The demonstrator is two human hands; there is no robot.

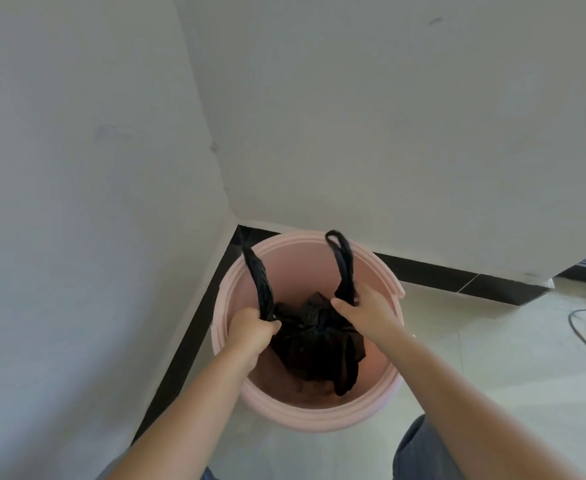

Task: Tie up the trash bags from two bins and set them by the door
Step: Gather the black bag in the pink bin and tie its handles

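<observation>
Trash bag [315, 344]: your left hand [251, 332] and right hand [367, 311] each grip a handle (cross them above your fingers, cinch low).

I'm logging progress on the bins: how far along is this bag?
Done: the black trash bag is gathered at its neck inside the pink bin. In hand: the left hand and right hand each grip a handle loop, pulled apart. Left: finishing the knot, lifting the bag out, carrying it to the door; no second bin shows.
</observation>
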